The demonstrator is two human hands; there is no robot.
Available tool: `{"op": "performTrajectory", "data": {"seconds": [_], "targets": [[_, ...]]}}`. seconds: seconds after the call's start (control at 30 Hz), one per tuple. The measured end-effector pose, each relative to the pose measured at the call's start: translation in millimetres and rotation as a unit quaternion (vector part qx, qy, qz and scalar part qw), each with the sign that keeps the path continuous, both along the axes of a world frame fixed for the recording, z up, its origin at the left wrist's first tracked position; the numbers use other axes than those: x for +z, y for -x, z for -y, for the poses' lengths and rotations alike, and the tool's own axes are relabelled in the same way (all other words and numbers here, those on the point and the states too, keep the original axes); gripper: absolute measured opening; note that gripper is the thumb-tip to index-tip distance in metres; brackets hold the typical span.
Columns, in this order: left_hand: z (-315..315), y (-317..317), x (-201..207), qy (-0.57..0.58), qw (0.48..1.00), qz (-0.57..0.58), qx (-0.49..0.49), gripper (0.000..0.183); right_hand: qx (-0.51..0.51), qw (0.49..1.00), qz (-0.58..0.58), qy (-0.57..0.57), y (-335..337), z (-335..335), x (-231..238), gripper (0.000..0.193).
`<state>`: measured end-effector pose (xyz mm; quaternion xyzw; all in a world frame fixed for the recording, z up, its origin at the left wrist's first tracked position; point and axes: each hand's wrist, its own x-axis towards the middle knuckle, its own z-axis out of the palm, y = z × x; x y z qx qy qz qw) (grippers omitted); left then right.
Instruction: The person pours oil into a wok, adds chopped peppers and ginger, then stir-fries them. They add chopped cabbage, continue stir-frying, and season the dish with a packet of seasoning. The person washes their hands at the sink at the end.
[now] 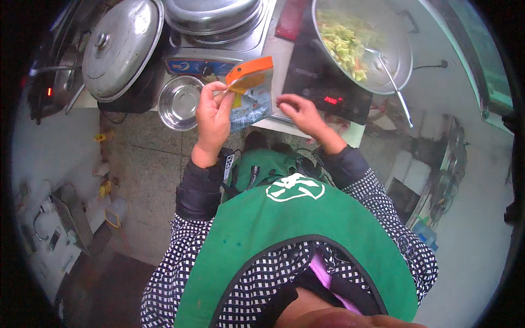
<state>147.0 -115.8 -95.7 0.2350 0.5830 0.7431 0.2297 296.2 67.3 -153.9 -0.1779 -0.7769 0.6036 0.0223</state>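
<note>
My left hand (pixel 214 120) pinches the left edge of a foil seasoning pouch (pixel 256 104) with an orange top and a blue-grey lower part. The pouch is held up over the counter's front edge. To its right is my right hand (pixel 306 116), with fingers loosely bent, thumb apart and nothing seen in them. That hand hovers by the near edge of a black induction cooktop (pixel 307 82). A wide metal pot (pixel 403 60) on the cooktop holds chopped yellow-green food (pixel 342 46). A long-handled metal utensil (pixel 395 82) leans out over the pot's near rim.
Just left of my left hand sits a shiny metal bowl (pixel 188 123). Behind it, a lidded pot (pixel 213 13) stands on a gas stove (pixel 249 46). Another large pot with a domed lid (pixel 123 52) is at the far left. Steam blurs the right side.
</note>
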Motion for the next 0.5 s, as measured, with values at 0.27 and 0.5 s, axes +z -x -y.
{"op": "performTrajectory", "data": {"seconds": [0.27,0.5], "targets": [[-96.1,-17.7,33.7,0.036,0.988,-0.131,-0.071,0.032,-0.036,0.975,0.03,0.215,-27.4,-35.3,102.4,0.035],[-114.7,-62.8,49.9,0.013,0.987,0.003,-0.163,0.06,-0.219,0.959,-0.063,0.169,-72.9,-28.4,124.5,0.026]]}}
